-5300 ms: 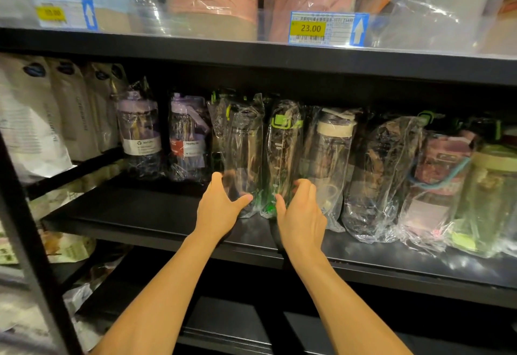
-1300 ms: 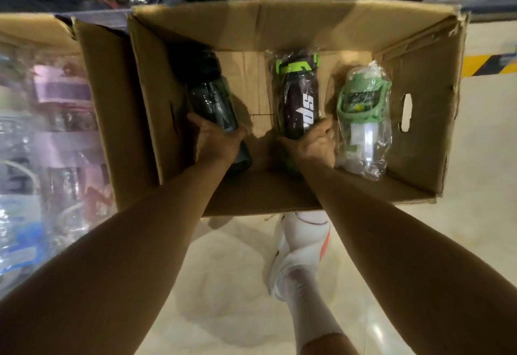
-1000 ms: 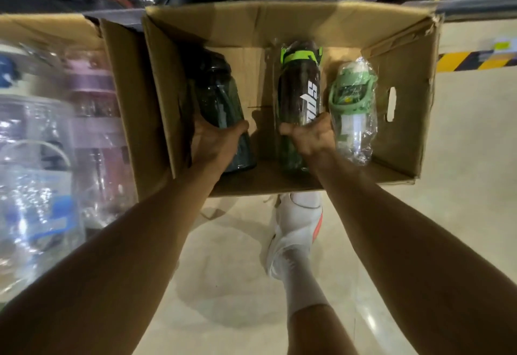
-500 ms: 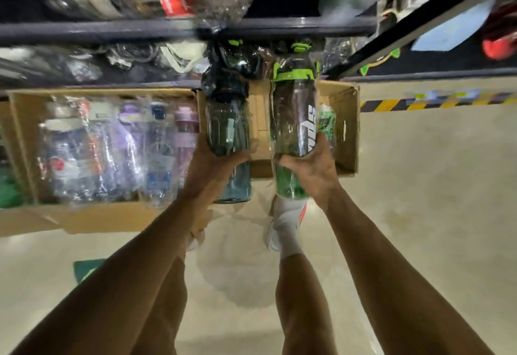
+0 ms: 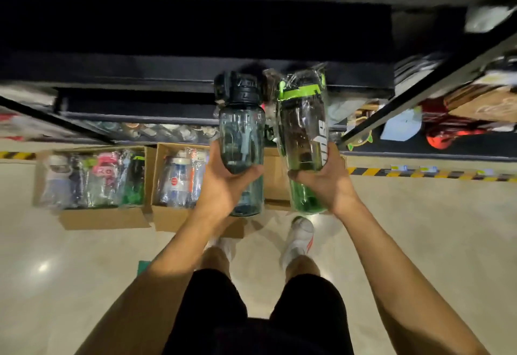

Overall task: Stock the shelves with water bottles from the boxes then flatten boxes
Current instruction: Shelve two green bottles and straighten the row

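Observation:
My left hand (image 5: pixel 223 184) grips a dark teal water bottle (image 5: pixel 242 136) with a black cap, upright in front of me. In my right hand (image 5: pixel 326 184) I hold a plastic-wrapped dark bottle with a lime-green lid (image 5: pixel 303 136). Both bottles are raised to the black shelf edge (image 5: pixel 195 75). Below them on the floor sits the cardboard box (image 5: pixel 275 184) they came from, mostly hidden behind the bottles and my hands. Its inside is out of sight.
Two more cardboard boxes (image 5: pixel 103 220) (image 5: pixel 167 217) with several wrapped bottles stand on the floor to the left, against the shelving. A yellow-black floor stripe (image 5: pixel 419 173) runs along the shelf base. Other goods lie on a low right shelf (image 5: pixel 447 131). My feet stand just behind the boxes.
I have lifted both bottles out of the box and stood up. The bottles rose from floor height to the shelf edge, and the boxes now lie far below.

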Available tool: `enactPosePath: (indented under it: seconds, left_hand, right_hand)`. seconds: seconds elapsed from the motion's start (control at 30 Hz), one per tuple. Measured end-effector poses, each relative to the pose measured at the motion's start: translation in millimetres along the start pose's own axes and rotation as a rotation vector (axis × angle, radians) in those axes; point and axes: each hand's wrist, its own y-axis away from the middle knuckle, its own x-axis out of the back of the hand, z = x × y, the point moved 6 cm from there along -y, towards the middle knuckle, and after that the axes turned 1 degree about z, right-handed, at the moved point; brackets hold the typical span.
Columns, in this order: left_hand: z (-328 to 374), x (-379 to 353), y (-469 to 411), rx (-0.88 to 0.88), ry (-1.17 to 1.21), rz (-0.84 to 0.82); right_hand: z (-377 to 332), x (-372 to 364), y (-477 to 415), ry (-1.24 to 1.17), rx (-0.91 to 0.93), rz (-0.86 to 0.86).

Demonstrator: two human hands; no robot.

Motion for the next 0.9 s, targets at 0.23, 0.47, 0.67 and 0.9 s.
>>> enactPosePath:
  seconds: [0.23,0.47,0.67,0.9]
  left_hand:
    - [125.9,75.2,69.7,-0.184,0.074,0.057]
    - [235.5,161.9,87.5,-0.422,0.083,0.136]
    - [289.9,236.7,92.0,-0.571,0.092,0.177]
    - [339.3,321.0,94.3,-0.709,0.103,0.229]
  right_hand:
    - [-161.6,11.5,69.7,0.017,0.227,0.043]
    - [-292.2,-11.0,102.5,0.037,0.432,0.094]
    - [-380.8,-48.5,125.6,0.022,0.577,0.108]
    - [-466.6,-87.5,135.8,0.006,0.707,0.100]
